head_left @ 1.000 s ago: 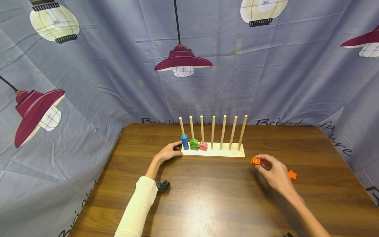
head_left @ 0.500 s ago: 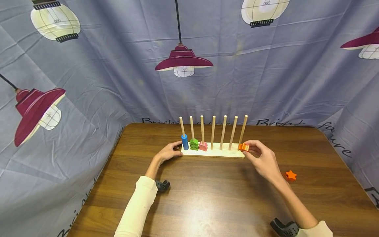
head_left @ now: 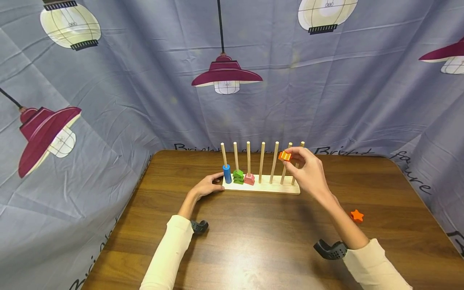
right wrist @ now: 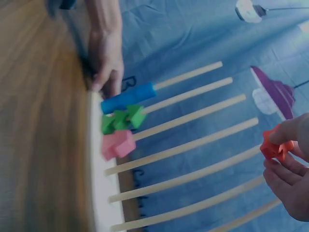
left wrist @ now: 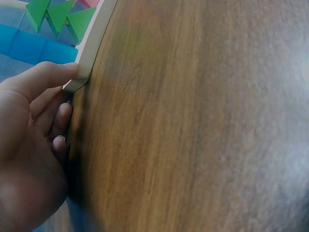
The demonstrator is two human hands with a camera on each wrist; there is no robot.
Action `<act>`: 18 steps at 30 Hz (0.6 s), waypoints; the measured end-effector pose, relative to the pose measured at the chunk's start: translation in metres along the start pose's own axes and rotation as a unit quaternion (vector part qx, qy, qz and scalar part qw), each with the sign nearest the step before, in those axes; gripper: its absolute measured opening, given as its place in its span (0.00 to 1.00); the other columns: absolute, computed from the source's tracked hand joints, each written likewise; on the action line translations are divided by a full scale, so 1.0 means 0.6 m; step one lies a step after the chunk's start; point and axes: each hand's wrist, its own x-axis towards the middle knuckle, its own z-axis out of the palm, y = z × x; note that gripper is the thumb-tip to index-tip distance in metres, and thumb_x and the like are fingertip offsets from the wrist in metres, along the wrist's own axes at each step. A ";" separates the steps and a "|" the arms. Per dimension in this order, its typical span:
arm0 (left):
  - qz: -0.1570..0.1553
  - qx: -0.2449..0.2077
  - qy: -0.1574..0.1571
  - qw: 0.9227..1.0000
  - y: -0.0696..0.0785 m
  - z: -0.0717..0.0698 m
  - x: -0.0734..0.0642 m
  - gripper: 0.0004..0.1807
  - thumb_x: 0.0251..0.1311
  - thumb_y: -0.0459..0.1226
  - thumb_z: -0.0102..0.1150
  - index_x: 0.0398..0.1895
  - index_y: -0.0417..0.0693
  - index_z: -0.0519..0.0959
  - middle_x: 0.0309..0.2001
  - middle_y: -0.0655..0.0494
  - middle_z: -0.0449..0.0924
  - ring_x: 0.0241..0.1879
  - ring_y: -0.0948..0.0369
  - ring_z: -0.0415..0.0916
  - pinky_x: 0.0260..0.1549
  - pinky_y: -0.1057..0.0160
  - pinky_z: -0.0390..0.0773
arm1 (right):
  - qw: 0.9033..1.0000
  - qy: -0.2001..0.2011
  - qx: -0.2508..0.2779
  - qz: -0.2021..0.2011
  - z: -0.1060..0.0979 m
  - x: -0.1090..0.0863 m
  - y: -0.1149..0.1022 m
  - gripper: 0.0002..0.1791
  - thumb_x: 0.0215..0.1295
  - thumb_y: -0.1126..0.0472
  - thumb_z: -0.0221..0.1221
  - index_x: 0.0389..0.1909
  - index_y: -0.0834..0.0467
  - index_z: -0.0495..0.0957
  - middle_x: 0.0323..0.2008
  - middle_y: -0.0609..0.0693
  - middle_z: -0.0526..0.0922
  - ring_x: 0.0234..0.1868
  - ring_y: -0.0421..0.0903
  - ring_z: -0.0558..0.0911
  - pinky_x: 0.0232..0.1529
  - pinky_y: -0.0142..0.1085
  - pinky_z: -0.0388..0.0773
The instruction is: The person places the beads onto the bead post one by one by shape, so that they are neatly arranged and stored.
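Observation:
A pale wooden peg stand (head_left: 268,187) carries a row of several upright pegs. My left hand (head_left: 206,186) grips its left end, thumb in front and other fingers behind the corner. Stacked blue cylinders (left wrist: 36,46) fill the lower part of the leftmost peg. Green triangular blocks (head_left: 238,177) sit on the peg beside it, followed by pink blocks (right wrist: 118,144) on another. My right hand (head_left: 308,173) pinches an orange star block (head_left: 284,156) between thumb and fingers. The block is raised near the tops of the bare pegs toward the right end, overlapping them in the head view.
Another orange star block (head_left: 357,216) lies on the brown wooden table (head_left: 250,237), right of the stand. A grey-blue curtain (head_left: 203,117) printed with lamps hangs close behind the table. Black wrist devices (head_left: 330,249) are worn on both arms.
My right hand has carried the orange star block leftward and up from beside the stand's right end to the peg tops. My left hand has stayed at the left end.

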 end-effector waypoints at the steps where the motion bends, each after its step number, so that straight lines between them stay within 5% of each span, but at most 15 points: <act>1: 0.001 0.001 0.000 1.000 0.000 0.000 0.000 0.39 0.58 0.35 0.66 0.74 0.42 0.65 0.66 0.41 0.68 0.61 0.48 0.64 0.61 0.49 0.65 | 1.000 0.003 0.010 -0.004 0.001 0.008 -0.005 0.15 0.58 0.74 0.66 0.47 0.65 0.82 0.45 0.55 0.82 0.44 0.44 0.83 0.45 0.25 0.76; 7: 0.002 -0.001 0.002 1.000 0.002 0.000 -0.001 0.39 0.58 0.35 0.66 0.74 0.41 0.65 0.65 0.40 0.68 0.61 0.47 0.64 0.61 0.49 0.64 | 1.000 0.011 0.013 -0.022 0.007 0.050 -0.026 0.15 0.59 0.72 0.66 0.48 0.63 0.83 0.44 0.53 0.82 0.41 0.46 0.83 0.44 0.34 0.79; 18: 0.006 -0.001 -0.004 1.000 0.010 0.000 -0.005 0.37 0.60 0.32 0.64 0.74 0.37 0.64 0.67 0.35 0.66 0.62 0.43 0.63 0.61 0.47 0.64 | 0.997 -0.051 -0.042 -0.034 0.024 0.089 -0.036 0.14 0.59 0.70 0.67 0.47 0.62 0.82 0.43 0.57 0.86 0.44 0.57 0.84 0.48 0.49 0.78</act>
